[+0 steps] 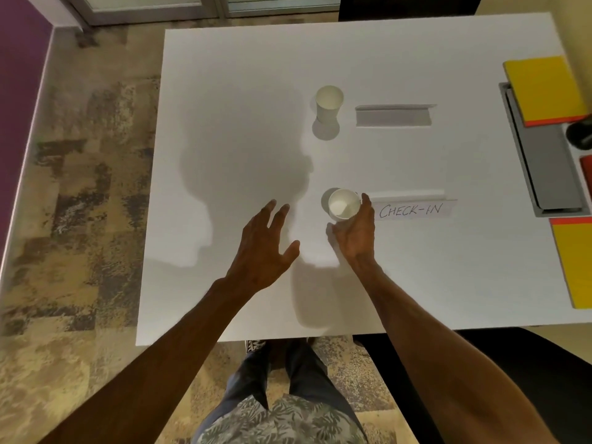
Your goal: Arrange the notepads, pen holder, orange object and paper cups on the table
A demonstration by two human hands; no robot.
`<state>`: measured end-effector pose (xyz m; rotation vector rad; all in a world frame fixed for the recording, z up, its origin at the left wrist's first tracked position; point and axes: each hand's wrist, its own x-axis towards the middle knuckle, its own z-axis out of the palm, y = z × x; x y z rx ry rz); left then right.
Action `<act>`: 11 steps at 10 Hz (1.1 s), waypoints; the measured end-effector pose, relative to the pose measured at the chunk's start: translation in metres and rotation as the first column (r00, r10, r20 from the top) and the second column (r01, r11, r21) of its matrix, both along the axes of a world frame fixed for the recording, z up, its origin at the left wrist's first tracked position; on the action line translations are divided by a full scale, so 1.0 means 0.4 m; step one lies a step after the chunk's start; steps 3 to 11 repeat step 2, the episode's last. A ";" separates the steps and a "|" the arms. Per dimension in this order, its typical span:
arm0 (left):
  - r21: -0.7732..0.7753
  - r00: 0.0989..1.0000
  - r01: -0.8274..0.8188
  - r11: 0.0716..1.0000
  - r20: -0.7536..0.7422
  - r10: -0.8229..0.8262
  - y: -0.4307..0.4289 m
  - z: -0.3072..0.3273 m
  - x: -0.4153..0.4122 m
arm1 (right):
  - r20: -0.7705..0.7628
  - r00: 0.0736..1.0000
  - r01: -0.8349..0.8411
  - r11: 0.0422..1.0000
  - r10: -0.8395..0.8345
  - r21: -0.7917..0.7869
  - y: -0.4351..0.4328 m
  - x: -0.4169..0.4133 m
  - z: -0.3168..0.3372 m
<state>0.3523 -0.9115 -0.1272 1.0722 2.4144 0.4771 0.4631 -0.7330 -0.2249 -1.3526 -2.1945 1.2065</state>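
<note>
Right hand [354,233] around paper cup [343,204]

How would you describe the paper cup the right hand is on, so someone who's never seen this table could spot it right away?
Start at the white table and find the folded card reading CHECK-IN near its front. The cup stands upright just left of that card, with the right hand curled around it. The other cup stands farther back beside a blank card, untouched.

White table [243,91] with two paper cups [328,104], two folded cards [393,116], yellow notepads [541,88], grey tray [544,155].
</note>
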 end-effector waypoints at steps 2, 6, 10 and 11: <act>0.000 0.999 -0.038 0.999 0.007 0.038 -0.041 0.013 -0.004 | 0.008 0.995 0.096 0.993 -0.095 -0.065 -0.073 0.067 0.033; 0.000 0.999 -0.038 0.999 0.007 0.038 -0.041 0.013 -0.004 | 0.008 0.995 0.096 0.993 -0.095 -0.065 -0.073 0.067 0.033; 0.000 0.999 -0.038 0.999 0.007 0.038 -0.041 0.013 -0.004 | 0.008 0.995 0.096 0.993 -0.095 -0.065 -0.073 0.067 0.033; 0.000 0.999 -0.038 0.999 0.007 0.038 -0.041 0.013 -0.004 | 0.008 0.995 0.096 0.993 -0.095 -0.065 -0.073 0.067 0.033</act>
